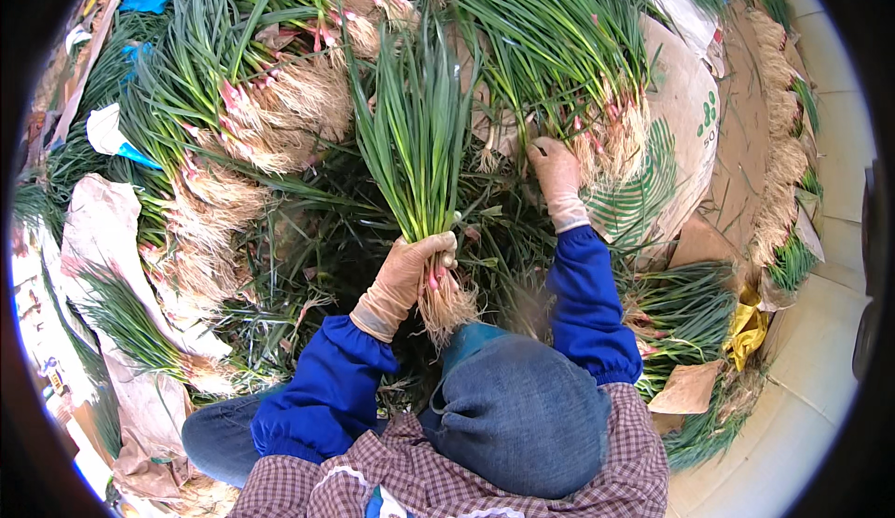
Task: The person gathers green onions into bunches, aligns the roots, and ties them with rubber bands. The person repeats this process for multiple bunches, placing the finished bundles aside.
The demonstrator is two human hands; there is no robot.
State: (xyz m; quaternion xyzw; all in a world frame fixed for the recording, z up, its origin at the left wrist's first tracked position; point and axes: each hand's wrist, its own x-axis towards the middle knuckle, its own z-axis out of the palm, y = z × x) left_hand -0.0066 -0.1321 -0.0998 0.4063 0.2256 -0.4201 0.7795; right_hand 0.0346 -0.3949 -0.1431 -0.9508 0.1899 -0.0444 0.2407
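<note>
My gloved left hand [409,273] is closed around a bunch of green garlic shoots [419,147], just above the pink bulbs, with the leaves pointing away from me and the pale roots hanging toward my lap. To the right, my gloved right hand [556,172] is at the lower stems of a large pile of similar plants [559,35]; its fingertips are partly hidden, and whether they grip a stem cannot be told. That pile lies on a printed woven sack [689,140], roots toward me.
More root-ended bunches [280,112] are heaped at the left. Loose leaves and trimmings [314,238] cover the ground between my arms. Another bunch [140,329] rests on pale cloth at the lower left. A pile [685,315] and yellow plastic [747,329] are at the right, beside a pale wall [839,168].
</note>
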